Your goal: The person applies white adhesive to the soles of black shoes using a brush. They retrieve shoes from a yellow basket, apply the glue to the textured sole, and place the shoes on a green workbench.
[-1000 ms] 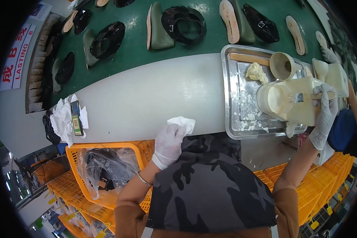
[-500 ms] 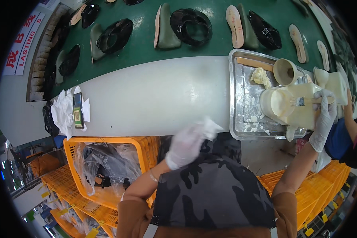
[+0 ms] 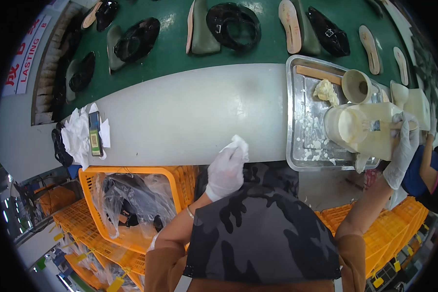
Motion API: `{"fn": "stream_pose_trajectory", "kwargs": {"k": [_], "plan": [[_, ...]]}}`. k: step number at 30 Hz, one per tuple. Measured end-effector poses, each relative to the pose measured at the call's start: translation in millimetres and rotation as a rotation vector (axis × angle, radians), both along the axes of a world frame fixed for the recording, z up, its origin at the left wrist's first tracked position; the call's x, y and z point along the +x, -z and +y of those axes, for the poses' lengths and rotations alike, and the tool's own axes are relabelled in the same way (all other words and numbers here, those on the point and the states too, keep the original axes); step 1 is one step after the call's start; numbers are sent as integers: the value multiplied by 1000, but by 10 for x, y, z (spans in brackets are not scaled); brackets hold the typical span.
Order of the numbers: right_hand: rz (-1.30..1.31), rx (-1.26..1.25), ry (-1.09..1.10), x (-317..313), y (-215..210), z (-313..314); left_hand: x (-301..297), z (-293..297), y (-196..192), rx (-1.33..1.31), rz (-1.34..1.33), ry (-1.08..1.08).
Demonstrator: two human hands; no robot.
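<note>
My left hand (image 3: 226,170), in a white glove, is closed on a crumpled white wipe (image 3: 238,146) at the near edge of the white table (image 3: 194,112). I cannot tell if the wipe is paper or cloth. At the right, my gloved right hand (image 3: 405,134) grips the handle of a brush (image 3: 376,125). Its bristles reach into an open pale tub (image 3: 348,125) of creamy white paste. The tub lies in a metal tray (image 3: 291,121) spattered with white blobs. My fingers partly hide the brush handle.
In the tray are a beige cup (image 3: 356,86), a yellowish lump (image 3: 326,92) and a wooden strip (image 3: 318,74). Beyond, a green conveyor (image 3: 177,39) carries black shoe uppers (image 3: 233,27), green lasts and insoles. White papers (image 3: 75,134) and a phone (image 3: 95,134) lie left; an orange crate (image 3: 131,170) stands below. Another person's arm (image 3: 427,163) shows at right.
My left hand with the wipe has moved slightly left and stopped blurring. My right hand keeps the brush at the tub. The view has shifted slightly.
</note>
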State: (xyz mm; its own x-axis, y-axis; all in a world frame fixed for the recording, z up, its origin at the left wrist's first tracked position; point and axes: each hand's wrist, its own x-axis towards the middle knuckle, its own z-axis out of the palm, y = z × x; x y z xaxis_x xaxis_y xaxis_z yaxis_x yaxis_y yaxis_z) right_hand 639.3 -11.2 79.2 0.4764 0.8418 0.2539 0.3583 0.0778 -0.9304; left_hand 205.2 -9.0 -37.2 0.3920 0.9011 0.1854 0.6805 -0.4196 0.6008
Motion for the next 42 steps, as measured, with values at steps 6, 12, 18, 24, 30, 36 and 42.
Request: {"fn": "stream_pose_trajectory", "kwargs": {"k": [6,12,18,24,30,36,42], "plan": [[-28,5,-34,61,15,15,370,143,-41,-105,-270,94],[-35,3,38,81,40,31,566,418,-170,-157,-587,221],[-11,5,17,30,19,16,423,1079,-186,-569,-342,67],[-22,19,54,-96,-22,8,391,1202,-86,-168,-80,24],[-28,26,27,-202,-94,34,350,1176,-274,-9,-142,46],[23,12,28,-238,-112,34,252,1149,-295,24,-67,132],[39,1,58,-261,-117,28,460,1233,-20,138,15,231]]}}
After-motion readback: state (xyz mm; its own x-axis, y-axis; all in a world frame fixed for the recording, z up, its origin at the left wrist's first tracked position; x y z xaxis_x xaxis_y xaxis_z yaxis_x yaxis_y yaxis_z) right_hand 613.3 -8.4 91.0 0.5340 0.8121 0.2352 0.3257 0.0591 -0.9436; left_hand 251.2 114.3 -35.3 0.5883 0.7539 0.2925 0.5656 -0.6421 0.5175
